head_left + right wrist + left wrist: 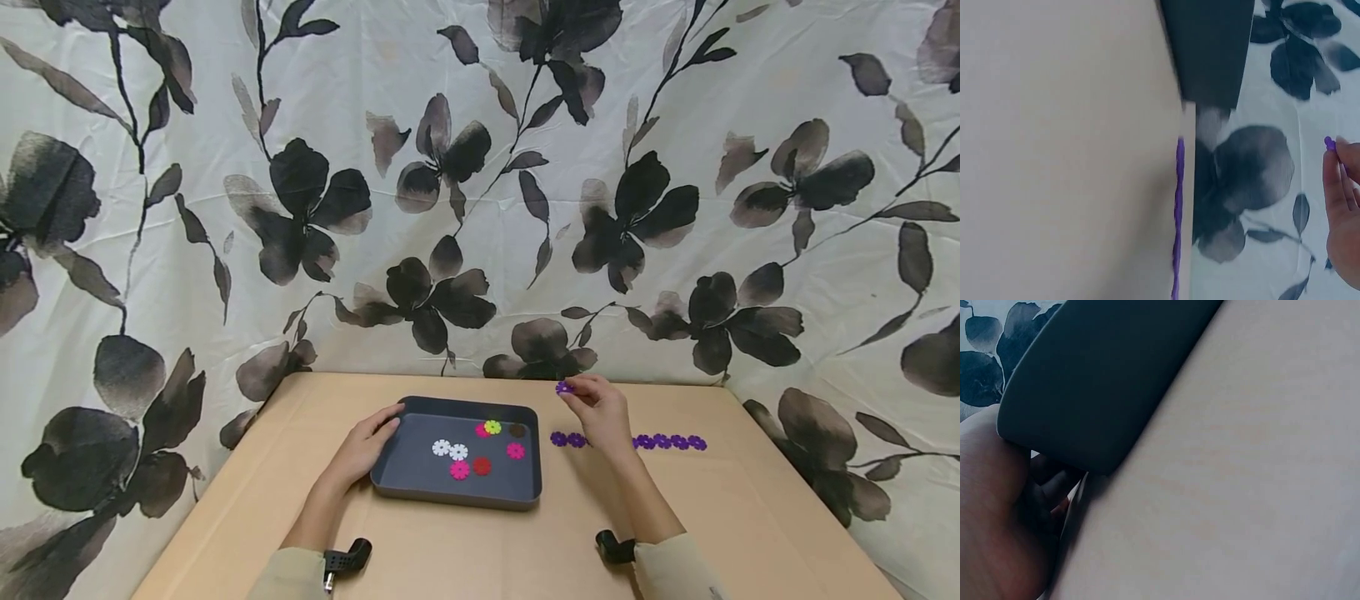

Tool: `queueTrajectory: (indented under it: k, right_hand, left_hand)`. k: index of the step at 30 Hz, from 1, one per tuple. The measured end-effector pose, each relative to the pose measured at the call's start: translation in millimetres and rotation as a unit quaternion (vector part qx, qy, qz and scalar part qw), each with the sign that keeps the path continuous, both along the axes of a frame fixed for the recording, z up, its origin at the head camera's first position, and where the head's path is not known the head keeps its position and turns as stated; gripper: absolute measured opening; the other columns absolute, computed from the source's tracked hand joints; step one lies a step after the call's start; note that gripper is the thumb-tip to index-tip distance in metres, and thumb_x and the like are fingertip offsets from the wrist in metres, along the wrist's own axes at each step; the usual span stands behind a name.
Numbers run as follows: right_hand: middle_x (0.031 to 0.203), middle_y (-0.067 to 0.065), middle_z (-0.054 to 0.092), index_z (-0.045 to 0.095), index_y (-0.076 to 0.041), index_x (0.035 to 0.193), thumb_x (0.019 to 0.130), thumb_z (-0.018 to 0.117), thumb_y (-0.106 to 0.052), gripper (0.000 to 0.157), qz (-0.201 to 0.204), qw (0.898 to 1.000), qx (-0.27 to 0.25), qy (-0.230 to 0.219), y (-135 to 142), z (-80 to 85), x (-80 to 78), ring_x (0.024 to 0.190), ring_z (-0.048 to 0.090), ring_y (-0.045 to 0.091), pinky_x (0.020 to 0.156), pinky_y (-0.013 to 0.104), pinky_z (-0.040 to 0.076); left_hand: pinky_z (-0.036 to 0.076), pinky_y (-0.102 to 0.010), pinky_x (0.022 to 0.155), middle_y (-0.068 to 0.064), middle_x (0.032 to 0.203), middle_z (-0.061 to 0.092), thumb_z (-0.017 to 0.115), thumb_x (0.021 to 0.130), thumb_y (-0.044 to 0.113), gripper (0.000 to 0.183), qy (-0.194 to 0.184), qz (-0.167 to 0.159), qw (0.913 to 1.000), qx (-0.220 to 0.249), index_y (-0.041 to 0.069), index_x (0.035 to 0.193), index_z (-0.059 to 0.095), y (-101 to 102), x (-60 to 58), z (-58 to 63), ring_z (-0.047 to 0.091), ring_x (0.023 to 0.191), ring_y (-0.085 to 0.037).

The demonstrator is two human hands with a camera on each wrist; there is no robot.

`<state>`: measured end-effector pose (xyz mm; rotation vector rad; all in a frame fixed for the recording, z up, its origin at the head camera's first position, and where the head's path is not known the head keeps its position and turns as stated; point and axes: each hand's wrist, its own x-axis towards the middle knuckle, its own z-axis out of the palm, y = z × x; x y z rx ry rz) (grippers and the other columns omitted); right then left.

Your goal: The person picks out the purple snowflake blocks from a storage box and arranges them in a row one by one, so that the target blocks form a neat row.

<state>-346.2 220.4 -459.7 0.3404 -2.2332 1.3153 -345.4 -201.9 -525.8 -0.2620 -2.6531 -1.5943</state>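
Note:
My left hand [358, 452] grips the left side of a dark grey tray [465, 502], its thumb over the rim. The left wrist view shows that hand [991, 512] against the outer wall of the tray [1085, 381], with some fingers in shadow underneath. Pinched between thumb and fingertips of my right hand [603, 417] is a purple flower-shaped disc [564, 387], raised above the table. Below it lies a row of several purple flower discs [661, 442]; my right hand hides the row's middle from the head camera. The right wrist view shows the pinched disc [1330, 144] too.
Inside the tray lie loose flower discs: white [458, 452], pink [460, 470], red [482, 466], yellow-green [492, 427] and brown [517, 430]. The tan table [450, 550] ends at a floral cloth [420, 250] behind.

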Motion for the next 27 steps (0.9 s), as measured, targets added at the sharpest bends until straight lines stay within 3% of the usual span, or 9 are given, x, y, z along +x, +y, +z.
queueTrajectory:
  k: [10,16,27]
  right_hand:
    - [0.114,0.019,0.070,0.076,0.004,0.118,0.094,0.076,-0.003,0.025,-0.051,0.998,-0.031,-0.011,46,-4.9,-4.4,0.094,0.068,0.008,0.079,0.002,0.051]
    - [0.114,0.019,0.071,0.076,0.002,0.119,0.094,0.077,-0.005,0.026,-0.114,0.992,-0.040,-0.036,84,-11.5,-2.0,0.087,0.059,-0.012,0.074,0.001,0.050]
    - [0.112,0.009,0.072,0.075,-0.006,0.126,0.098,0.075,-0.020,0.031,-0.184,0.974,-0.062,-0.116,134,-23.0,9.5,0.086,0.057,-0.002,0.066,0.009,0.050]
  left_hand:
    - [0.026,-0.059,0.127,-0.012,0.163,0.045,0.049,0.112,0.032,0.045,0.003,0.000,1.0000,-0.001,0.020,0.155,0.051,0,-0.4,-0.2,0.034,0.155,-0.036]
    - [0.026,-0.059,0.127,-0.012,0.163,0.045,0.049,0.112,0.033,0.045,0.001,0.002,1.0000,0.000,0.020,0.155,0.051,0,-0.2,-1.1,0.034,0.156,-0.036]
    - [0.026,-0.059,0.127,-0.012,0.163,0.044,0.049,0.112,0.033,0.045,-0.001,0.003,1.0000,0.000,0.021,0.155,0.051,0,0.8,-1.0,0.034,0.156,-0.036]
